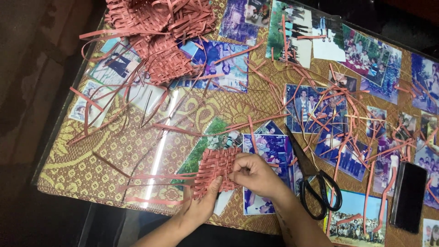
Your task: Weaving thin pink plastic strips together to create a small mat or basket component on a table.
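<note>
At a glass-topped table (64, 151) laid over a gold patterned cloth and snapshots, a person's left hand (201, 206) reaches up from the near edge, fingers curled around the lower edge of a small woven mat (215, 169) of reddish-pink strips, gripping it from beneath. The right hand (256, 174) comes in from the lower right, wrist bent, fingertips pinched on the mat's right edge. The mat lies between both hands, loose strip ends trailing left. Just right of the right forearm lie black-handled scissors (315, 183), and farther right a dark phone (408, 196). A heap of woven pieces (157, 32) sits at the far left.
</note>
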